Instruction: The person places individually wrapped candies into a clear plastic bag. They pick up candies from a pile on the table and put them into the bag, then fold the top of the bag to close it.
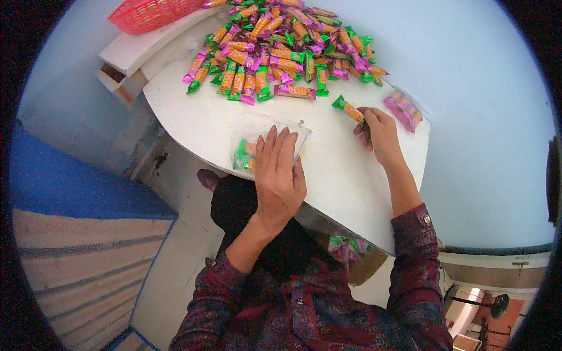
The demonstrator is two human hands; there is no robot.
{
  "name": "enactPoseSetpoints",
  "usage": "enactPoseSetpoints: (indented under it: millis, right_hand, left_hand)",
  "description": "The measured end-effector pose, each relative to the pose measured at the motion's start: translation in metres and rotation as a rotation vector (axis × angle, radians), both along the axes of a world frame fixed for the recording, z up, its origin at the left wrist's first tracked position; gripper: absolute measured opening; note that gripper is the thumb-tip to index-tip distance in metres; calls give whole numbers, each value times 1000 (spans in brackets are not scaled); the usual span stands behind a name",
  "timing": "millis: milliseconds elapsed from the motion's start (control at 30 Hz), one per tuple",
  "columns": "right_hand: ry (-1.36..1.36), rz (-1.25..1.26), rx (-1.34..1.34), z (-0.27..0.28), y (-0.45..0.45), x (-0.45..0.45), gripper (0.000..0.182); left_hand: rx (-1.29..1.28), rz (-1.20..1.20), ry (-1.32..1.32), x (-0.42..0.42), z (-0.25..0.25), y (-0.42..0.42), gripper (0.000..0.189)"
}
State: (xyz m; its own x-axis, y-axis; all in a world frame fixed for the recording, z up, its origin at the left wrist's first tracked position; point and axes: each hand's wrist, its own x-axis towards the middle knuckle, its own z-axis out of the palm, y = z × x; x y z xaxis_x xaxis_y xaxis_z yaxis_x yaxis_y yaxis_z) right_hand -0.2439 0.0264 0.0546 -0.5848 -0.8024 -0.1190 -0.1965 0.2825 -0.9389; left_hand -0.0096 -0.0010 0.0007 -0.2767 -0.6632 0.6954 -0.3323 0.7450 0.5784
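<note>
My left hand (pixel 279 173) lies flat, palm down, over a clear plastic bag (pixel 303 131) near the table's front edge. Green and orange wrapped snacks (pixel 241 154) show through the bag on the left; my fingers hide the rest of it. Between thumb and fingers, my right hand (pixel 380 135) pinches one small wrapped snack (pixel 348 109) by its lower end, its green end pointing up and left. Beyond both hands, a large heap of similar snacks (pixel 285 66) in green, magenta and orange wrappers spreads over the white table (pixel 347 175).
A filled pink bag (pixel 403 110) rests at the table's right edge, by the pale blue wall (pixel 478 145). A red plastic basket (pixel 153 15) stands on a white ledge (pixel 131 55) at upper left. More wrapped packets (pixel 349 248) are below the table's edge.
</note>
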Motion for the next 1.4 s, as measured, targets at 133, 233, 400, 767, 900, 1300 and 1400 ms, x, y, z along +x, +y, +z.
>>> enactPoseSetpoints:
  millis: [133,233,400,767,900,1300,1400]
  right_hand:
    - [-148,-6,22,-3,23,-3,36]
    - [-253,46,-5,4,38,4,36]
    - [-358,212,12,27,65,31,36]
    - [-477,320,37,17,37,87,33]
    - [-498,351,-14,2,19,94,27]
    - [-212,307,-41,-15,-1,105,20]
    - [94,271,-131,-31,-2,104,20]
  left_hand:
    - [-28,8,36,-2,-4,-2,27]
    - [-13,7,77,-3,-3,-2,19]
    - [13,-8,123,-3,-1,-1,14]
    - [-28,-88,118,-3,1,3,19]
    - [3,-139,133,-6,2,4,14]
    - [27,-150,142,-5,-2,-1,11]
    - [20,-149,139,-5,-4,-3,11]
